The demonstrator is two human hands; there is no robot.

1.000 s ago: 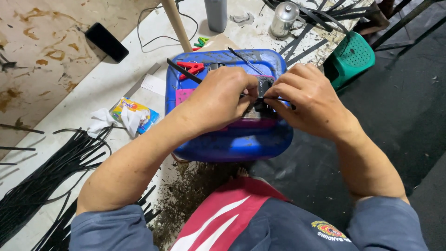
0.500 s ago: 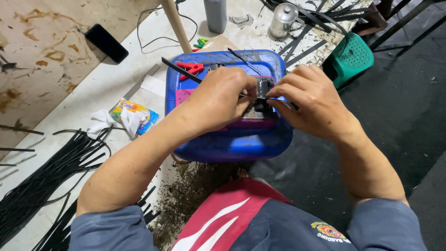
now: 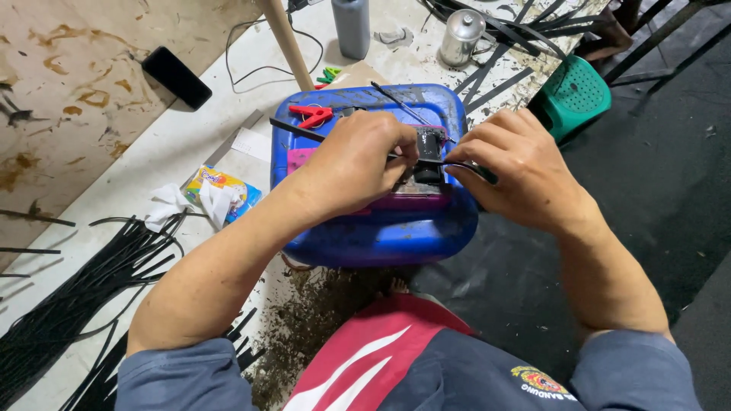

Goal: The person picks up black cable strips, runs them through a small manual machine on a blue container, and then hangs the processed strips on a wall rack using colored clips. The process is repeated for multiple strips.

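Right over the middle of the scene, both hands meet above a blue plastic container (image 3: pixel 381 228) that lies on its side at the near edge of a stained white worktable (image 3: pixel 152 152). Left hand (image 3: pixel 358 164) has its fingers curled together, pinched on a thin black strip (image 3: pixel 438 161) and pressing against a small black cylindrical part (image 3: pixel 429 152) that sits on a pink pad (image 3: pixel 301 157) on top of the container. Right hand (image 3: pixel 518 171) is also closed — thumb and forefinger clamped on the strip's other end, just right of the black part, so the strip runs taut between the two hands. A red clip (image 3: pixel 312 114) and a long black rod (image 3: pixel 297 131) lie on the container's far side. Farther off stand a grey bottle (image 3: pixel 351 27), a small metal pot (image 3: pixel 461 36) and a wooden stick (image 3: pixel 288 42); a black phone (image 3: pixel 177 77) lies far left. Bundled black strips (image 3: pixel 84 281) spread over the near-left table, beside a colourful packet (image 3: pixel 221 185) and crumpled tissue — a green stool (image 3: pixel 580 95) stands to the right.
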